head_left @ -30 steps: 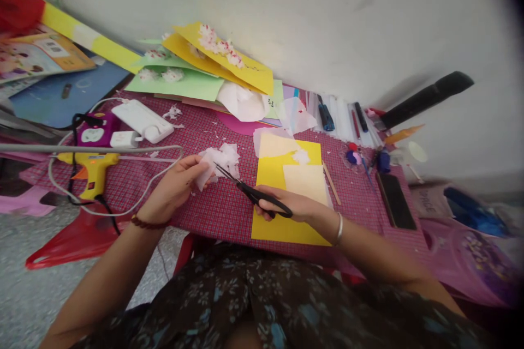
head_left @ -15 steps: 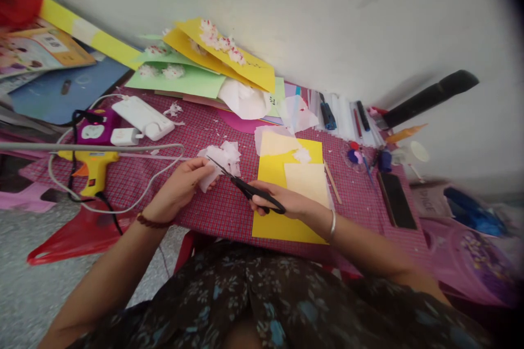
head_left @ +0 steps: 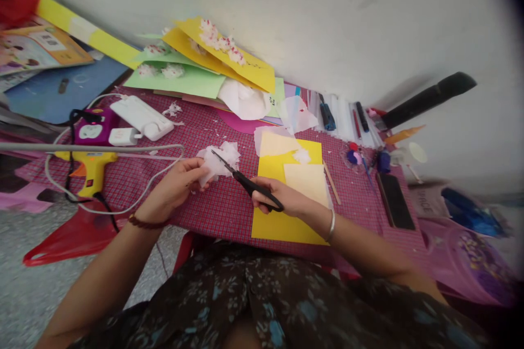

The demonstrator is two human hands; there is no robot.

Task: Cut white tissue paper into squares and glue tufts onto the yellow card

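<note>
On the left, the looping grey-white cable [head_left: 102,148] near the yellow plastic glue gun [head_left: 92,166] could be snagged by the left hand [head_left: 174,185] if it is swung outward. The thin white tissue-like paper [head_left: 213,166], just above the red checked cloth [head_left: 221,212], is pinched at its left edge between that hand's thumb and fingers; it could be torn by an uneven pull, or fingertips nicked by blades angled leftward. The black-handled metal scissors [head_left: 245,182] are gripped by the curled right hand [head_left: 282,196]. Compared with the earlier frame, the blade tips are held farther from the left thumb.
</note>
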